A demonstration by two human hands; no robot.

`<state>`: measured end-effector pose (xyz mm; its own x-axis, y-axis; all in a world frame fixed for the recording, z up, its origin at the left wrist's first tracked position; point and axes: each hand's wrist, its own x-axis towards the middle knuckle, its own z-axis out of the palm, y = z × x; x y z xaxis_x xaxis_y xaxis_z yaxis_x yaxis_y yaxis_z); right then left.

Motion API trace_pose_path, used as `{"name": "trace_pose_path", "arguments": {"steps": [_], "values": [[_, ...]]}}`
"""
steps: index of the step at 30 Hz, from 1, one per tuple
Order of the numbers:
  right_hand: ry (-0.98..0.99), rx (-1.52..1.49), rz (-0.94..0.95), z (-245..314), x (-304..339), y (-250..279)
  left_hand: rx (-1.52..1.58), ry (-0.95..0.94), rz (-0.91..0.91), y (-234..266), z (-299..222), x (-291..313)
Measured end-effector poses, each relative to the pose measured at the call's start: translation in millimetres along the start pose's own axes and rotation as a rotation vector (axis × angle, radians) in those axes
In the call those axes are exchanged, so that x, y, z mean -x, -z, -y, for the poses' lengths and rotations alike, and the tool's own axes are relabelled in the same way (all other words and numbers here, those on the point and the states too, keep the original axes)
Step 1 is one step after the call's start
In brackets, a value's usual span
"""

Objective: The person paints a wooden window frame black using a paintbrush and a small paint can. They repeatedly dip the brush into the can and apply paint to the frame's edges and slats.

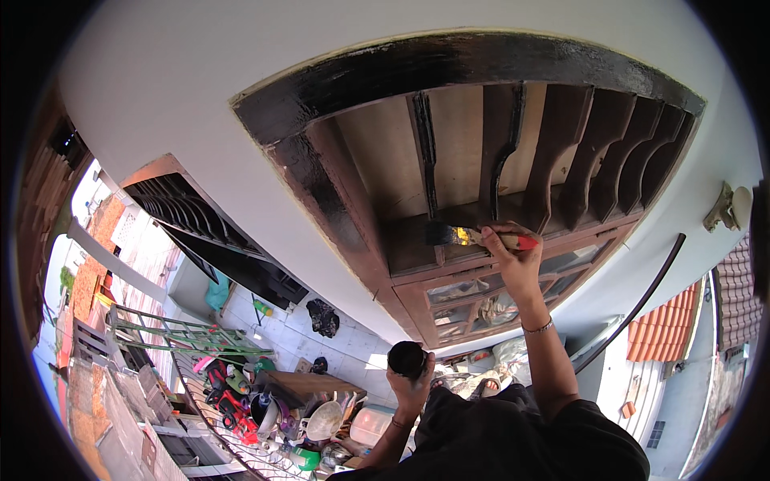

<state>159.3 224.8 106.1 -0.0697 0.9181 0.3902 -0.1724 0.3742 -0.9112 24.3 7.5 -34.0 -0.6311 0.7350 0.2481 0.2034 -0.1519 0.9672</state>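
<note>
Fingers [492,240], R hand [518,255]: pinching red-tipped, wooden-handled paintbrush [463,236]
Brush: pointing L from fingers, black bristles [439,234] sitting nr slim black wooden slat [427,152]; R hand nearer
L hand [411,387]: gripping round black pot [407,360]

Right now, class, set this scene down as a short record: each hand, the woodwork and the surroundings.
Right hand: grips a brush, dark bristles pointing left
Brush position: before the lower ends of the slats; contact unclear
Left hand: holds a dark cup, lower than the brush; contents not clear
Top beam: mostly glossy black
Slats: black edges on the two at left, brown toward the right
Wall: white, around the woodwork
Far right: orange roof tiles
</note>
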Motion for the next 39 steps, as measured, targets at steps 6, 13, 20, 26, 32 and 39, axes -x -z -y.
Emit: {"name": "trace_pose_path", "arguments": {"steps": [6, 13, 20, 26, 32, 39], "values": [[0.008, 0.019, -0.095, 8.0, 5.5, 8.1, -0.036, 0.041, -0.009, 10.6, 4.4, 0.6], [0.467, 0.490, -0.212, 29.1, 23.8, -21.5, 0.031, 0.118, -0.105, 11.5, -3.0, 6.0], [0.689, 0.840, 0.025, 19.0, 65.0, -83.9, 0.088, 0.140, -0.085, 7.2, -3.2, 6.9], [0.690, 0.903, 0.139, 21.6, 75.8, -88.4, 0.133, 0.201, -0.088, 5.6, 17.4, 10.6], [0.721, 0.873, 0.180, 21.7, 79.4, -73.9, 0.118, 0.220, -0.061, 4.9, -1.3, 0.5], [0.773, 0.556, 0.250, 51.1, 54.8, -29.5, 0.107, 0.214, -0.061, 6.2, -3.7, -1.7]]}}
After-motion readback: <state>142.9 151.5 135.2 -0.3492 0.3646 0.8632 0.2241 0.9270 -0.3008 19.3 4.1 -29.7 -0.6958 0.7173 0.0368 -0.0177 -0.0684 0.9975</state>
